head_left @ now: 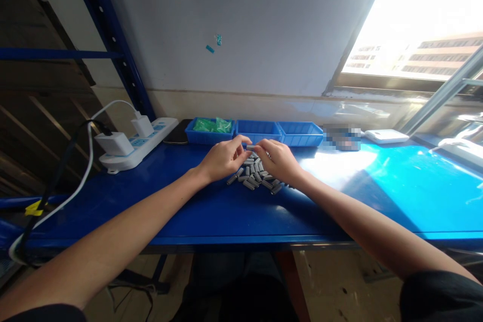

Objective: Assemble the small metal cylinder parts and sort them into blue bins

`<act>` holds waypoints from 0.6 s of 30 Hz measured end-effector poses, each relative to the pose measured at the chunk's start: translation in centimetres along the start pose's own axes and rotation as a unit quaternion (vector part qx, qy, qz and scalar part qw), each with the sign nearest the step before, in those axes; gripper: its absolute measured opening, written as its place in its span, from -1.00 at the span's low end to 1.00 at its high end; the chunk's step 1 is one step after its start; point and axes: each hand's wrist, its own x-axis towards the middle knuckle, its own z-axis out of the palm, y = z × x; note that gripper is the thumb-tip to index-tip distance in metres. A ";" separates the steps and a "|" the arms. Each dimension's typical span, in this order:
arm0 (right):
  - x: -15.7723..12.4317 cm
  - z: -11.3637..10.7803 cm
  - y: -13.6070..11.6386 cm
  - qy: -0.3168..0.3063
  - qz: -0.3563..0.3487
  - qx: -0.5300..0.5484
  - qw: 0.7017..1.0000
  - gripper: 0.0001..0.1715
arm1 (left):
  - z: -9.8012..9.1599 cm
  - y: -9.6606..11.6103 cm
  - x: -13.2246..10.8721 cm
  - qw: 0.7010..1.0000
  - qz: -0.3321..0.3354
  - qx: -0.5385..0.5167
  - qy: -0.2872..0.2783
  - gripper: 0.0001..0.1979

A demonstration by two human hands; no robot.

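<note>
A small grey metal cylinder (250, 147) is held level between my two hands, just above a pile. My left hand (225, 157) is closed, its thumb and forefinger pinching at the cylinder's left end. At the right end, the fingers of my right hand (279, 160) are curled around it, partly hiding it. Beneath both hands, a loose heap of similar grey metal cylinders (253, 179) lies on the blue tabletop (211, 214). My right hand covers part of that heap.
Three blue bins line the back: a left bin (209, 137) with green plastic bags (211, 125), a middle bin (260, 137) and a right bin (302, 139). A white power strip (124, 161) with plugged-in chargers and cables stands left. A white device (387, 135) lies back right.
</note>
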 end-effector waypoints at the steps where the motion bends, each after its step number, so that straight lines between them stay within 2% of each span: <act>1: 0.0 0.0 0.0 -0.004 0.001 0.001 1.000 -0.67 | 0.0 0.1 0.0 1.000 0.002 -0.001 0.002 -0.72; 3: 0.1 -0.1 0.0 -0.010 0.004 0.005 1.000 -0.64 | 0.0 0.2 0.0 1.000 0.007 0.004 0.004 -0.74; 7: 0.0 -0.4 -0.3 -0.013 0.010 0.032 0.999 -0.77 | -0.1 0.1 0.0 1.000 0.013 0.020 0.010 -0.72; 9: -0.1 -0.5 -0.5 -0.015 0.000 0.038 0.999 -0.71 | -0.1 0.1 0.0 1.000 0.009 0.018 0.010 -0.69; 11: -0.1 -0.6 -0.7 -0.016 -0.019 0.037 0.999 -0.74 | -0.2 0.0 0.0 1.000 0.007 0.017 0.002 -0.66; 15: 0.3 -0.8 -0.1 0.003 -0.032 0.009 0.999 -0.77 | -0.5 -0.5 0.2 0.999 0.003 0.032 -0.030 -0.64; 18: 0.7 -1.0 1.9 0.044 0.015 -0.032 0.998 -0.70 | -1.0 -1.6 0.4 0.994 -0.010 0.070 -0.089 -0.72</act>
